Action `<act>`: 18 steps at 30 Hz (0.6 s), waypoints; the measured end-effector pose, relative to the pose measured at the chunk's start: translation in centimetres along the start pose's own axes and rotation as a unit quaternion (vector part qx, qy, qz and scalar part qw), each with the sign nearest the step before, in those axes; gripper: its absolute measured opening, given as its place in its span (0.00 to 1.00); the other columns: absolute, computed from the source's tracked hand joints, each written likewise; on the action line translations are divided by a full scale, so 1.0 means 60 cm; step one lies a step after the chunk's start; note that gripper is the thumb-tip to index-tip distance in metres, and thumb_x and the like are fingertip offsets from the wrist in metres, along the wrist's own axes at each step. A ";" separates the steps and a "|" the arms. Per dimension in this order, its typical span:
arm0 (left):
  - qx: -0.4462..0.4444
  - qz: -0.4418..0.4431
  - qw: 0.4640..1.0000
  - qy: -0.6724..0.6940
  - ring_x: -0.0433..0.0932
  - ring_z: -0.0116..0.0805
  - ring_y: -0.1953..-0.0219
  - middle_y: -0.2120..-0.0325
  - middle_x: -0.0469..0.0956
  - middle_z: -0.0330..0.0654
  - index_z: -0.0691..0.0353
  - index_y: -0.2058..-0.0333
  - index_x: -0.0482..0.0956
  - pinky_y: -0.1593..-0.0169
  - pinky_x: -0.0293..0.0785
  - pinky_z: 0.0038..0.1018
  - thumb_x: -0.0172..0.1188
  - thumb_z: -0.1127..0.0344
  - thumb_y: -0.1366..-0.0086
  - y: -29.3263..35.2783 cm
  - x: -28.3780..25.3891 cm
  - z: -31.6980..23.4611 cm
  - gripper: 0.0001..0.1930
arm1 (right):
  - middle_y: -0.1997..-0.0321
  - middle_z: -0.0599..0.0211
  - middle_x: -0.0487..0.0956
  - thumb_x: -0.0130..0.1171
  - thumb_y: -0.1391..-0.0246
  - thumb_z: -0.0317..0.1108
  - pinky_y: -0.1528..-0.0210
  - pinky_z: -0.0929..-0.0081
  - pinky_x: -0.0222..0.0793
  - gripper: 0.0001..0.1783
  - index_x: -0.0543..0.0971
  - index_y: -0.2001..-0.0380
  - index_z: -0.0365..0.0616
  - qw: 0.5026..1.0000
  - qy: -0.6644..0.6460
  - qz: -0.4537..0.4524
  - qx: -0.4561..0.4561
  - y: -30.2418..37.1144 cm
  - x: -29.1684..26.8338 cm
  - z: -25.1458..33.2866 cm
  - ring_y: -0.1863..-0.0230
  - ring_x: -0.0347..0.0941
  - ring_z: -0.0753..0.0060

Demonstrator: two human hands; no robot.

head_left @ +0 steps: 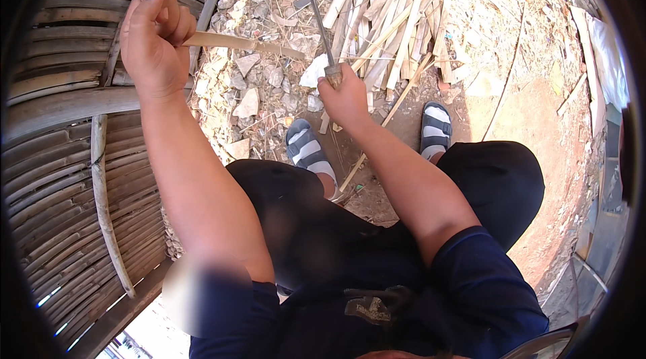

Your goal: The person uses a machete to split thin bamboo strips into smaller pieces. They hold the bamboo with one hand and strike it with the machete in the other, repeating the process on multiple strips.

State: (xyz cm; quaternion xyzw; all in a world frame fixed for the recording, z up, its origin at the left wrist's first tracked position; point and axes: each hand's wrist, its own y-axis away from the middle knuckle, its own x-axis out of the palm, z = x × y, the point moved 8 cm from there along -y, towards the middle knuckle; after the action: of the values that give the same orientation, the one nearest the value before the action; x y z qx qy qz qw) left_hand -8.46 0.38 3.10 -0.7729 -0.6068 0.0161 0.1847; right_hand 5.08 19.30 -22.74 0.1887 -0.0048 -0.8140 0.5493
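Note:
Up at the left, my left hand (pixel 158 43) is closed in a fist around one end of a flat bamboo strip (pixel 235 43). The strip's other end points right, over the stony ground. Near the middle, my right hand (pixel 346 98) grips the wooden handle of a long knife (pixel 319 19). Its narrow dark blade points away from me, up toward the top edge of the view. Blade and strip are apart. Just beyond my right hand lies a loose pile of split bamboo strips (pixel 393 12) on the ground.
A slatted bamboo wall (pixel 64 177) runs along my left, with a thin pole (pixel 102 191) against it. Stones (pixel 247 103) and dry scraps litter the ground before me. My sandalled feet (pixel 436 127) are on either side of a long thin strip (pixel 353 170). White sheeting (pixel 609 66) hangs far right.

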 end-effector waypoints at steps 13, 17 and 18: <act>0.013 -0.054 0.998 -0.015 0.45 0.24 0.82 0.86 0.51 0.30 0.54 0.80 0.61 0.74 0.45 0.29 0.61 0.61 0.33 0.001 -0.026 -0.006 0.20 | 0.72 0.39 0.81 0.64 0.49 0.38 0.61 0.50 0.75 0.24 0.76 0.54 0.32 0.988 0.073 0.105 -0.087 0.022 0.076 0.020 0.66 0.81 0.37; 0.007 -0.044 0.999 -0.014 0.45 0.24 0.82 0.86 0.51 0.30 0.54 0.79 0.61 0.73 0.45 0.29 0.60 0.61 0.32 -0.001 -0.022 -0.003 0.20 | 0.72 0.39 0.81 0.64 0.50 0.38 0.64 0.51 0.75 0.24 0.76 0.54 0.32 0.990 -0.017 0.048 -0.130 0.023 0.053 0.063 0.68 0.80 0.37; 0.005 -0.039 0.999 -0.015 0.45 0.24 0.81 0.86 0.51 0.30 0.54 0.79 0.61 0.73 0.45 0.29 0.60 0.61 0.32 -0.002 -0.018 -0.003 0.20 | 0.72 0.40 0.81 0.64 0.50 0.38 0.64 0.51 0.75 0.24 0.76 0.54 0.32 0.990 0.005 0.062 -0.129 0.022 0.056 0.063 0.68 0.80 0.37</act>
State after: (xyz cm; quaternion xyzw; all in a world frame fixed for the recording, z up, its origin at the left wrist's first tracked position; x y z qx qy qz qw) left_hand -8.82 -0.68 3.11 -0.7474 -0.6392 0.0236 0.1797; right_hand 3.99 15.00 -19.99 0.1194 0.0910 -0.7713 0.6185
